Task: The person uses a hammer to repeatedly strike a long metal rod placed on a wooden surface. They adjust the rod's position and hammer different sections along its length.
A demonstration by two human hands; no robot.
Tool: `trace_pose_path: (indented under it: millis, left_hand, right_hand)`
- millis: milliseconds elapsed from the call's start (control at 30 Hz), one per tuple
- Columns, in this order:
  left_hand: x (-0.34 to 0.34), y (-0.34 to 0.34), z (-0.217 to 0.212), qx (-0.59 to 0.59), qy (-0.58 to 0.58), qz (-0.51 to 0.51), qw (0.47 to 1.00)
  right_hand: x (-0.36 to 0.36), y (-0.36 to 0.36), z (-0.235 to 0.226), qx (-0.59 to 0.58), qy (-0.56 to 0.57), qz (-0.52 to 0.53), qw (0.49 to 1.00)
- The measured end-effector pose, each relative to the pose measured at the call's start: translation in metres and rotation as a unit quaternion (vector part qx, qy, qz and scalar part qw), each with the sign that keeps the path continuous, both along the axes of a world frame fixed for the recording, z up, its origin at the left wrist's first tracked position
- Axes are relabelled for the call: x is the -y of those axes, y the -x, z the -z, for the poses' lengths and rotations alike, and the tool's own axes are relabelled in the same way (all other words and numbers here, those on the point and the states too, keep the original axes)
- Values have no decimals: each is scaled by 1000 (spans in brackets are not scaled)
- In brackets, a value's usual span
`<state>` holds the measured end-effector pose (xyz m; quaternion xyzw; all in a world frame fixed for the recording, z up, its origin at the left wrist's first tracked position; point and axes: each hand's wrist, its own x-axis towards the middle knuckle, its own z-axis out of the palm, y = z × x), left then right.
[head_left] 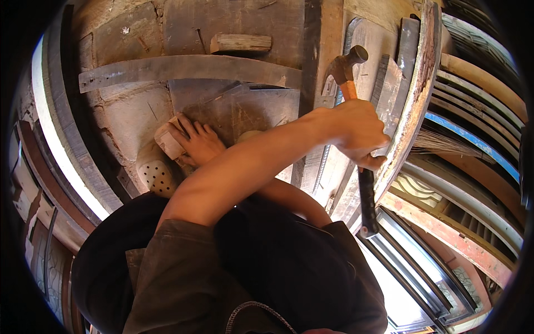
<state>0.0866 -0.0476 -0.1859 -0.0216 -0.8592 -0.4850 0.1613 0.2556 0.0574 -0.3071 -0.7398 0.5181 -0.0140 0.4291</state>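
Boards crowd the right of the worn floor, cut off by the rim. The left hand fists a hammer at right; the half-spread right hand, partly hidden by a forearm, touches a wood block at left, grip unclear.

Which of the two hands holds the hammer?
The left hand, closed around the handle at the picture's right; the right hand, at left, touches a pale block.

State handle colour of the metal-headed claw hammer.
Hammer handle: orange at the top, black at the bottom; best in head view.
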Motion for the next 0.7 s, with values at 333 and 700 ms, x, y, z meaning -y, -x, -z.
trace_pose_path:
  millis: [333, 700]
  left_hand:
    - [-33, -6, 18, -90, -2, -95, 991]
    - [-30, -9, 16, -89, -39, -132, 987]
  right_hand:
    - [4, 4, -6, 28, -7, 15, 999]
    - [5, -23, -20, -31, -20, 52, 998]
